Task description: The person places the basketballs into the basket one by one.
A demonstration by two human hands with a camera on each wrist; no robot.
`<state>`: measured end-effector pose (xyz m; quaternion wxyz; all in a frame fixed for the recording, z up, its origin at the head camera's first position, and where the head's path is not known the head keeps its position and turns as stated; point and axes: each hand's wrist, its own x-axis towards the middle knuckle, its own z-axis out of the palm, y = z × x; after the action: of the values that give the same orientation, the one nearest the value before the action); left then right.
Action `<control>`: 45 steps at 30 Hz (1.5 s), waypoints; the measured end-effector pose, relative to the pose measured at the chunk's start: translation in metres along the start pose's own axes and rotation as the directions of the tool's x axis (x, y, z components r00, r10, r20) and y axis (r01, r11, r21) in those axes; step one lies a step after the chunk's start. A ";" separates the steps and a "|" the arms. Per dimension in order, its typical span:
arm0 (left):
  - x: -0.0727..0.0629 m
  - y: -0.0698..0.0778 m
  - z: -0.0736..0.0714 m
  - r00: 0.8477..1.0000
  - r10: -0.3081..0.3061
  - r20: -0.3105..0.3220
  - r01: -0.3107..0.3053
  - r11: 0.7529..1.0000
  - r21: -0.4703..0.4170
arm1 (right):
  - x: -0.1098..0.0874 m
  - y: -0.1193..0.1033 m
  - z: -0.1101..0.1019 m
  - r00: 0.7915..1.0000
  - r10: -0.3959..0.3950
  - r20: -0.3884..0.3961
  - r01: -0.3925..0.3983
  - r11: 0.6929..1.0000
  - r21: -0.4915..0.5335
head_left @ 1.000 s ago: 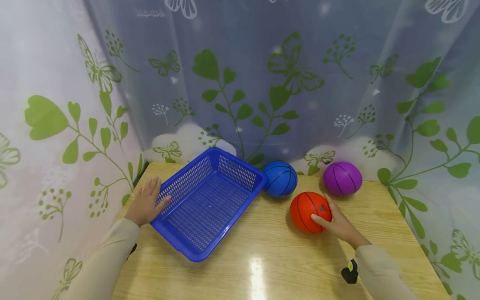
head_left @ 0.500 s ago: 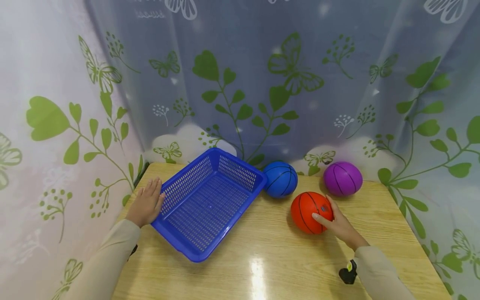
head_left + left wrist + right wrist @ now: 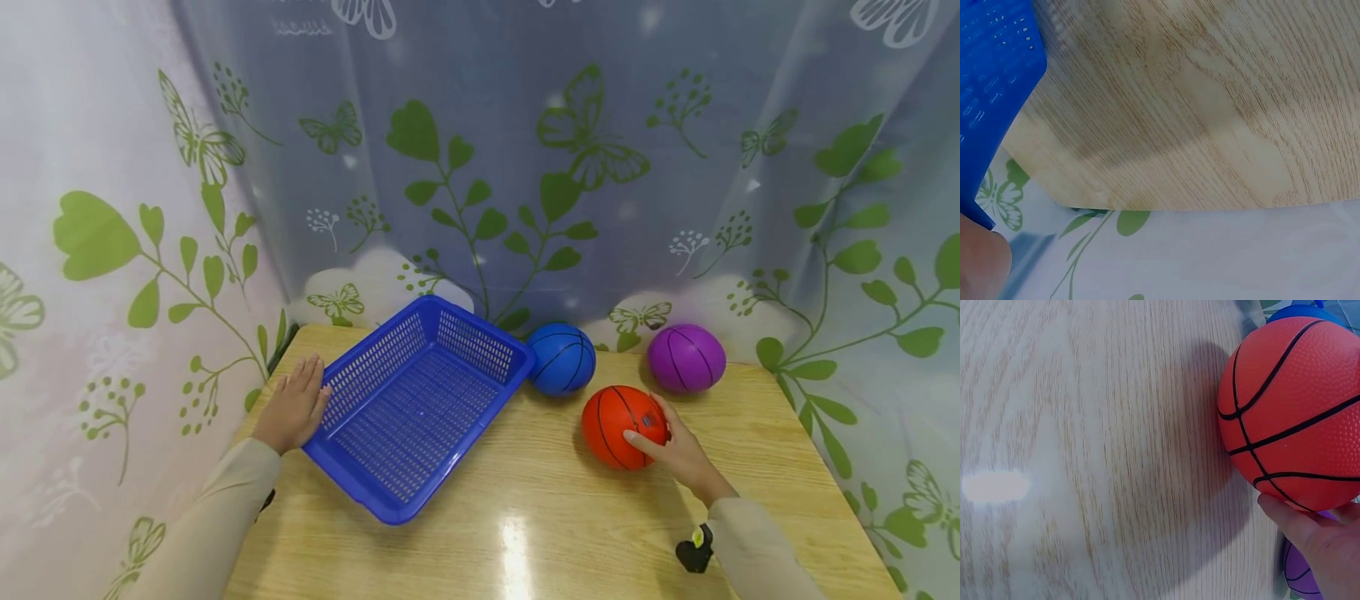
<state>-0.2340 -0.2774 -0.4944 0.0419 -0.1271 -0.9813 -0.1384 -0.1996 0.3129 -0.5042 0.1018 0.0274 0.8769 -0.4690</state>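
In the head view a blue plastic basket [image 3: 420, 408] with perforated sides stands at an angle on the table. My left hand [image 3: 294, 404] lies against its left rim, fingers straight. The left wrist view catches only a fingertip [image 3: 982, 262] under the basket's edge. My right hand [image 3: 682, 450] holds a red toy basketball [image 3: 618, 427] from its right side, thumb in front and the other fingers partly hidden behind. In the right wrist view the thumb [image 3: 1291, 519] presses the ball's lower edge. A blue ball [image 3: 562, 360] sits by the basket's right corner, and a purple ball [image 3: 686, 358] farther right.
The wooden table [image 3: 540, 517] carries all these things. A patterned curtain [image 3: 480, 167] hangs close behind the basket and balls, and along both sides. A small black object [image 3: 694, 550] shows beside the right sleeve.
My left thumb has drawn in from over the basket toward the other fingers. The right hand and red basketball have shifted only very slightly to the right; the basket stays put.
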 end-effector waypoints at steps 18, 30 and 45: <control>-0.001 -0.001 0.002 1.000 0.003 -0.005 -0.003 1.000 0.017 | -0.004 -0.018 -0.006 0.996 -0.072 -0.053 0.072 0.997 -0.012; -0.002 0.000 -0.001 1.000 0.000 -0.003 0.000 1.000 0.010 | 0.002 -0.069 0.004 0.971 -0.232 -0.063 0.237 0.968 0.078; 0.000 0.000 0.001 1.000 -0.003 -0.007 0.003 1.000 0.004 | 0.031 -0.141 0.049 0.957 -0.286 -0.054 0.291 0.946 0.140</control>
<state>-0.2345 -0.2775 -0.4953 0.0452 -0.1252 -0.9816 -0.1367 -0.2423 0.1925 -0.4220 0.0151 -0.0861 0.8363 -0.5412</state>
